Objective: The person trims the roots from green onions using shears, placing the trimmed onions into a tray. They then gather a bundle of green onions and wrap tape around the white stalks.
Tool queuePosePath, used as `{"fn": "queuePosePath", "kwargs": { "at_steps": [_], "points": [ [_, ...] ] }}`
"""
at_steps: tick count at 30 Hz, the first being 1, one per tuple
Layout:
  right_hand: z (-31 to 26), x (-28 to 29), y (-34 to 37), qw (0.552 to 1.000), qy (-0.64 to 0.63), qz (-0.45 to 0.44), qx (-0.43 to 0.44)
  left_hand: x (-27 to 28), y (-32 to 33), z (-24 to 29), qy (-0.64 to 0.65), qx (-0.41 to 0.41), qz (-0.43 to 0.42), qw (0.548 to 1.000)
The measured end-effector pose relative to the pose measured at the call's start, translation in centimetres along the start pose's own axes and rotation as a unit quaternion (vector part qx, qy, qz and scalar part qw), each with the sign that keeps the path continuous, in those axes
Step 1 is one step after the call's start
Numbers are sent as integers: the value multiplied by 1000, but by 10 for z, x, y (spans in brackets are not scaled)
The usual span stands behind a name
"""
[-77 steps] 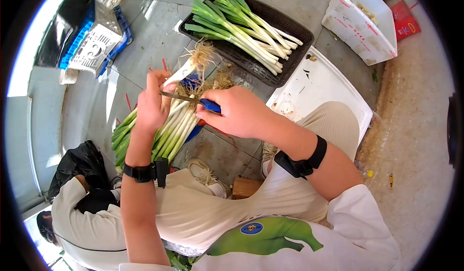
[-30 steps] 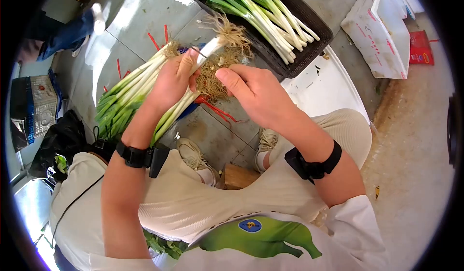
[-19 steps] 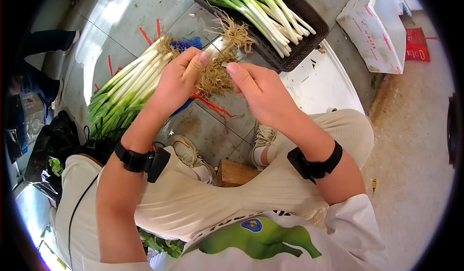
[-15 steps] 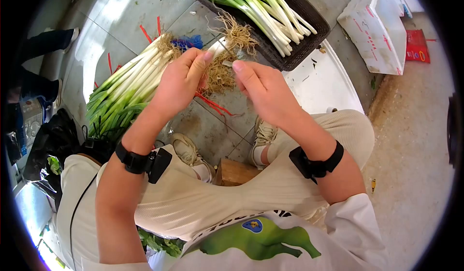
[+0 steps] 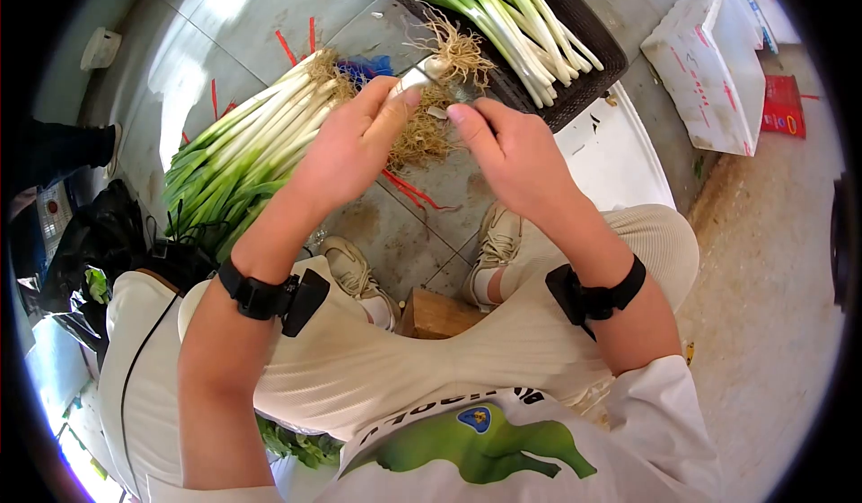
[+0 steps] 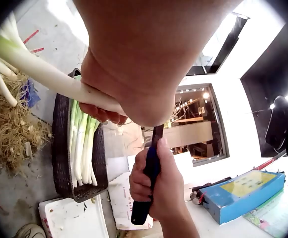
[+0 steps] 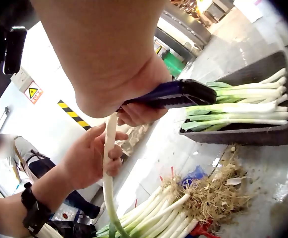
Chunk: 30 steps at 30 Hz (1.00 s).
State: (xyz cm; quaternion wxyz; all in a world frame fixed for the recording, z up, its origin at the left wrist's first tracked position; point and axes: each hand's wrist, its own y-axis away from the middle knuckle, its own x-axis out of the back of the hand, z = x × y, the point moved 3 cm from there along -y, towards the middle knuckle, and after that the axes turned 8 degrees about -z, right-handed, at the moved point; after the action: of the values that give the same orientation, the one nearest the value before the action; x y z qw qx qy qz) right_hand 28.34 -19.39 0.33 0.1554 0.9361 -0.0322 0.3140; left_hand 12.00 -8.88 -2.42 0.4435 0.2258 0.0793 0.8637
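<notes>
Root end at the blade: one leek (image 5: 416, 79) in the left hand (image 5: 357, 144), a knife (image 7: 183, 93) in the right (image 5: 516, 153).

The left hand's fingers curl round the white stalk, whose root tuft (image 5: 460, 52) juts out just beyond that grip; the right hand's fingers wrap the knife's handle, and its thin blade appears to lie across the stalk just short of the roots. The step in hand looks like trimming the root end; whether the blade has bitten in cannot be told. The next move seems to call for a steady left hold and a controlled push through, fingertips kept off the edge. Below the grips lies a heap of roots (image 5: 422, 139); beyond them, a basket (image 5: 593, 90) of leeks.
</notes>
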Motion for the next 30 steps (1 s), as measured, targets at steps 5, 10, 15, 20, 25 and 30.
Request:
{"fn": "queuePosePath", "kwargs": {
  "at_steps": [5,10,15,20,25,30],
  "points": [
    [0,5,2,999,-28,16,-15,0,3,4,-39,4,2,999],
    [1,3,4,998,-59,26,-13,-1,5,6,-30,-11,6,999],
    [4,1,3,998,-57,26,-7,0,7,6,-19,5,-3,1000],
    [4,1,3,997,-64,31,-3,0,9,11,-13,-5,7,1000],
    [3,0,2,996,-73,42,4,2,10,12,-19,3,-6,1000],
    [8,3,2,996,-84,32,-24,2,8,7,-38,-5,5,999]
  ]
}}
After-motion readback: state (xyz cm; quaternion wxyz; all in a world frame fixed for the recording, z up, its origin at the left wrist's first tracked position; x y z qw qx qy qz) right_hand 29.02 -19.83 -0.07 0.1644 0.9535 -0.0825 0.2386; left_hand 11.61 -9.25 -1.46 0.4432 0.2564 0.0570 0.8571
